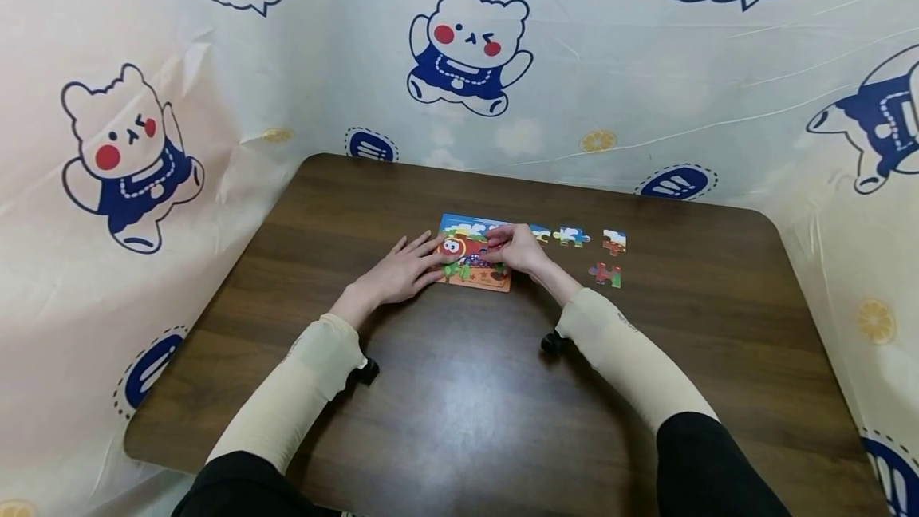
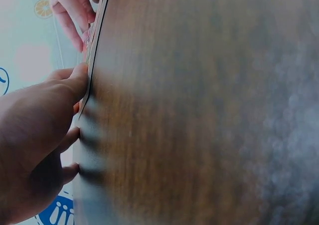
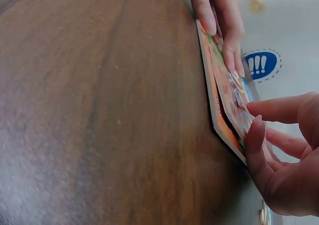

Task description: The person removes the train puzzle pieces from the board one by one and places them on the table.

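A jigsaw puzzle (image 1: 475,279) with a blue top edge, an orange lower border and a red cartoon figure lies on the table. My left hand (image 1: 404,271) rests its fairly straight fingers over the puzzle's left side. Above the right part of the picture, my right hand (image 1: 526,249) pinches a small puzzle piece (image 3: 241,106) between thumb and index finger, low against the board. Much of that piece is hidden by the fingers. In the right wrist view, the puzzle's inner picture stands slightly raised from its orange frame along the near side.
Loose pieces lie right of the puzzle: a blue-and-white one (image 1: 571,236), a red-and-white one (image 1: 614,241) and a red-and-green one (image 1: 606,275). Another blue piece (image 1: 541,234) sits close behind my right hand. The brown wooden table (image 1: 459,389) meets a printed curtain (image 1: 610,78) behind it.
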{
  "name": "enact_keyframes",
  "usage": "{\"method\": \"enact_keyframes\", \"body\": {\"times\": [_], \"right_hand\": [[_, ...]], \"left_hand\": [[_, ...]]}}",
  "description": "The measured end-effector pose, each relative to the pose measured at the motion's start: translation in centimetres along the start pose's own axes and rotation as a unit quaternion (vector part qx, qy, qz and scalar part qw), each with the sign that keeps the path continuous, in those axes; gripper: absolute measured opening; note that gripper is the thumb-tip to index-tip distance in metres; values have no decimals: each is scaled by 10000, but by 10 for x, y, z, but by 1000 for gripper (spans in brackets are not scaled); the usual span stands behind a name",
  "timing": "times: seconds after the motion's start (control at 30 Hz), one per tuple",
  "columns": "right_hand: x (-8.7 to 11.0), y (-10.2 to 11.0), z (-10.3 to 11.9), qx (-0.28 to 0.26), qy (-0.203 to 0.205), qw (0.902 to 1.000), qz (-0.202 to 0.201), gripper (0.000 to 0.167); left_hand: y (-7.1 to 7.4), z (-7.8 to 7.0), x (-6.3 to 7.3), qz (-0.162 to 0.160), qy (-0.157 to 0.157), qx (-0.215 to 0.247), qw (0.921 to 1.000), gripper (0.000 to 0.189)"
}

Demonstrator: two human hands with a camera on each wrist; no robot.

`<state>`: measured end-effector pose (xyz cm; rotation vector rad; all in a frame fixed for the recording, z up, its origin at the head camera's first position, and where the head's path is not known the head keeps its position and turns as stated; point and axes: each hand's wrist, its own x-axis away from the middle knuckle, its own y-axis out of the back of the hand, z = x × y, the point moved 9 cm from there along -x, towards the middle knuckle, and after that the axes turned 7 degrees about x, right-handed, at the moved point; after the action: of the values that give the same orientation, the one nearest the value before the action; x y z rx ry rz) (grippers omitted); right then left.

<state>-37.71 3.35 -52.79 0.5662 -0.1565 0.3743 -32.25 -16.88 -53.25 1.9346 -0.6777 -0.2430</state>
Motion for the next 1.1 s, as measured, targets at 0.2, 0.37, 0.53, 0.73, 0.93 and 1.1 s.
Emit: {"method": "enact_keyframes", "body": {"times": [0.2, 0.37, 0.53, 0.73, 0.93, 1.1], "right_hand": [[-5, -7, -1, 484, 208, 9986, -38, 50], [-4, -10, -2, 506, 211, 9985, -67, 50], [-2, -11, -4, 575, 243, 9980, -89, 49], [-1, -10, -2, 605, 368, 9974, -146, 48], [0, -8, 0, 650, 594, 9959, -202, 48], [-1, -7, -1, 523, 706, 9960, -137, 50]], "left_hand": [[1, -2, 2, 16, 31, -11, 10000, 52], [1, -4, 2, -133, -130, -79, 9998, 51], [-2, -10, 3, -64, -290, -290, 9991, 51], [-8, -13, 2, 207, -181, -417, 9988, 53], [-9, -13, 2, 224, -146, -535, 9982, 54], [-9, -13, 2, 222, -154, -606, 9978, 55]]}}
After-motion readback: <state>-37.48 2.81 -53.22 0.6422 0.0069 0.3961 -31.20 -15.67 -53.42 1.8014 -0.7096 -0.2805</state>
